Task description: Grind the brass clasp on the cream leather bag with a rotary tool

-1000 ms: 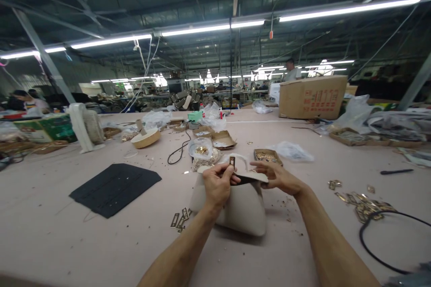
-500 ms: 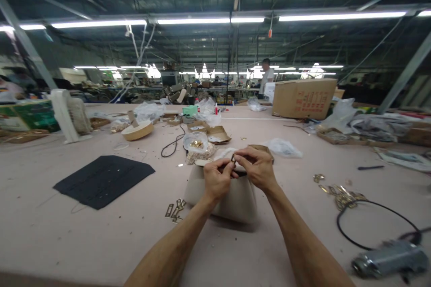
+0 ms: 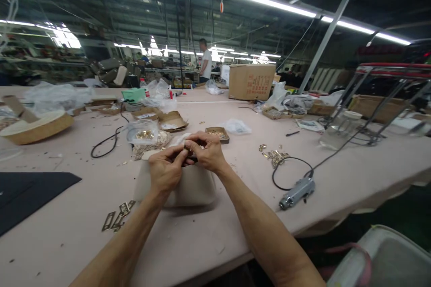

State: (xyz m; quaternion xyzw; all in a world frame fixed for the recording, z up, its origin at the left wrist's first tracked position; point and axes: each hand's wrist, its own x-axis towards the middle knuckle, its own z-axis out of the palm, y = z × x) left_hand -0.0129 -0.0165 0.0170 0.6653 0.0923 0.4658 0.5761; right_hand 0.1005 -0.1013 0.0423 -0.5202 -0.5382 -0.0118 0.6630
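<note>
At the bench's (image 3: 232,206) near side: 1 pale beige bag (image 3: 193,188), upright; 2 hands, left (image 3: 165,168) and right (image 3: 207,152), together above its opening, fingertips pinching 1 small metal fitting (image 3: 187,147), mostly hidden. Left of bag: several rectangular metal plates (image 3: 117,216), piled. Right: 1 grey power tool (image 3: 296,193), corded. Beyond: 1 shallow cardboard tray (image 3: 218,134) of small hardware. Farther: 1 large cardboard carton (image 3: 252,81).

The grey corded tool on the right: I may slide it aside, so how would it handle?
The grey tool looks rigid and probably fairly heavy for its size, given its metallic-looking casing. Its rounded barrel could roll a little if pushed. The looped black cable would likely trail or tug.
</note>
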